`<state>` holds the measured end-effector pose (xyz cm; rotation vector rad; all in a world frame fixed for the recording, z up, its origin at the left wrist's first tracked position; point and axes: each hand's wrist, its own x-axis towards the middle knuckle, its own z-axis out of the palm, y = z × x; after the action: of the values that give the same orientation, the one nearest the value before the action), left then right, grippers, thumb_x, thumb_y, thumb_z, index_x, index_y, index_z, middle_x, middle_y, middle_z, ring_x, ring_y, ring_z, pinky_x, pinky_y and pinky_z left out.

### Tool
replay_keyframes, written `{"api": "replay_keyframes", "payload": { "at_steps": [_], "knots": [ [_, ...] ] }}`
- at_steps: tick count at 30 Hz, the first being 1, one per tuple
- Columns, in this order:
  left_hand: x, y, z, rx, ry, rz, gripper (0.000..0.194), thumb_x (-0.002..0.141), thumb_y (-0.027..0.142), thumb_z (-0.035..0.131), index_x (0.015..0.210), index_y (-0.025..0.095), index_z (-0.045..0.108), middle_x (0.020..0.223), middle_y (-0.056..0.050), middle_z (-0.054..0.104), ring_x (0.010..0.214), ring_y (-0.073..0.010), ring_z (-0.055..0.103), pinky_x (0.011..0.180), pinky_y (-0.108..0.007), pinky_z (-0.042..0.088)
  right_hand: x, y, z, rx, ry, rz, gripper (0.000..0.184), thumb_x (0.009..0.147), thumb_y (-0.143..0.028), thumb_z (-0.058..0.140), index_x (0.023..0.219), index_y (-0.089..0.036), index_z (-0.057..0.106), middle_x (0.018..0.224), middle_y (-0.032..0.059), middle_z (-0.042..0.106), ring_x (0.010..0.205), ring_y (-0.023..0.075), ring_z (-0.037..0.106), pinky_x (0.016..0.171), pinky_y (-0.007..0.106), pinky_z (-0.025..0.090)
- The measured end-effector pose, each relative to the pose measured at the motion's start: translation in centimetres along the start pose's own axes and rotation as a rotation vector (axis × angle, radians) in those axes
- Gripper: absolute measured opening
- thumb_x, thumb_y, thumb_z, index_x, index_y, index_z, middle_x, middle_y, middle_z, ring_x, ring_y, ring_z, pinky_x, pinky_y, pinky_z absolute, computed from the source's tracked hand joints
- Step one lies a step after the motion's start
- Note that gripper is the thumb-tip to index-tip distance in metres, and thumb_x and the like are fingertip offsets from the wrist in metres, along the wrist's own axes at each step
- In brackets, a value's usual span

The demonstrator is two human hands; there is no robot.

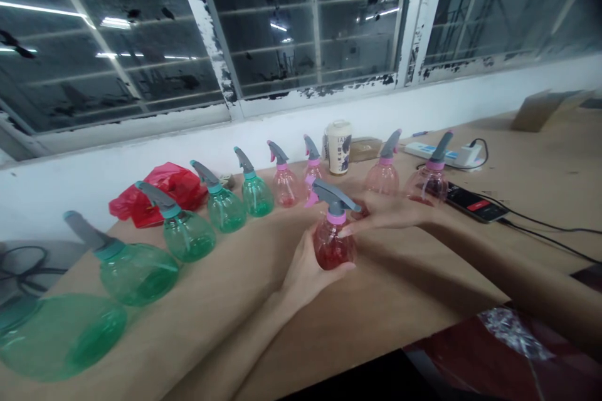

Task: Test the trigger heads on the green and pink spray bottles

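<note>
My left hand (pixel 303 269) is wrapped around the lower body of a clear pink spray bottle (pixel 335 244), which has a pink collar, a grey head and red liquid inside. The bottle is upright in front of me. From the right, my right hand (pixel 388 212) reaches to the same bottle, its thumb on the shoulder below the collar; its other fingers are partly hidden and blurred. Behind it stand other pink spray bottles (pixel 286 187). To the left, several green spray bottles (pixel 188 238) with grey heads form a curved row, each with some green liquid.
A red plastic bag (pixel 172 191) lies behind the green bottles. A paper cup (pixel 338 149) stands by the wall below the windows. On the right are a phone (pixel 475 202) with cables, a power strip (pixel 423 150) with a white charger (pixel 469 153), and a cardboard box (pixel 538 111).
</note>
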<state>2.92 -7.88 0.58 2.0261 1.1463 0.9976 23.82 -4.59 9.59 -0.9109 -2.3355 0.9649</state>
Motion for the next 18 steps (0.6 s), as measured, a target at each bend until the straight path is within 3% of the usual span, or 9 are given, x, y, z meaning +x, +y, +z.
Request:
{"api": "replay_keyframes", "payload": {
  "at_steps": [3,8,11,14,18],
  "knots": [
    [0.0,0.3,-0.1,-0.026,-0.031,0.002,0.081,0.063,0.041,0.078,0.13,0.022,0.037,0.134,-0.011,0.049,0.124,-0.0311,0.046,0.105,-0.051,0.037,-0.3,0.3,0.5,-0.066,0.091,-0.03,0.07,0.072,-0.042,0.07,0.134,-0.028,0.041,0.099,0.0021,0.065,0.086,0.0227,0.061,0.072,0.037,0.053],
    [0.1,0.9,-0.2,-0.081,-0.064,0.012,0.077,0.061,0.037,0.079,0.128,0.024,0.043,0.131,-0.011,0.052,0.121,-0.0352,0.049,0.101,-0.056,0.039,0.0,1.0,1.8,-0.015,0.269,-0.017,0.07,0.067,-0.042,0.074,0.129,-0.025,0.045,0.118,0.0079,0.056,0.103,0.0284,0.056,0.084,0.046,0.05],
    [0.2,1.3,-0.3,-0.08,-0.096,-0.012,0.076,0.06,0.037,0.079,0.127,0.025,0.045,0.127,-0.01,0.056,0.118,-0.0363,0.051,0.097,-0.059,0.041,0.6,1.0,2.5,0.097,0.306,-0.029,0.069,0.07,-0.041,0.072,0.131,-0.026,0.043,0.108,0.006,0.061,0.094,0.026,0.06,0.079,0.045,0.052],
    [0.2,1.7,-0.4,-0.061,-0.111,-0.019,0.078,0.058,0.037,0.08,0.127,0.023,0.046,0.127,-0.012,0.055,0.118,-0.0369,0.051,0.097,-0.059,0.042,1.2,0.6,3.0,0.152,0.334,-0.038,0.058,0.073,-0.038,0.071,0.126,-0.027,0.05,0.093,0.0035,0.064,0.079,0.0227,0.061,0.071,0.042,0.053],
    [0.0,1.9,-0.4,-0.057,-0.104,0.002,0.079,0.058,0.038,0.078,0.127,0.023,0.045,0.127,-0.012,0.055,0.118,-0.0376,0.051,0.097,-0.059,0.041,1.9,0.1,3.9,0.215,0.398,-0.065,0.043,0.076,-0.04,0.067,0.116,-0.026,0.058,0.082,0.0022,0.065,0.078,0.023,0.063,0.075,0.043,0.053]
  ]
}}
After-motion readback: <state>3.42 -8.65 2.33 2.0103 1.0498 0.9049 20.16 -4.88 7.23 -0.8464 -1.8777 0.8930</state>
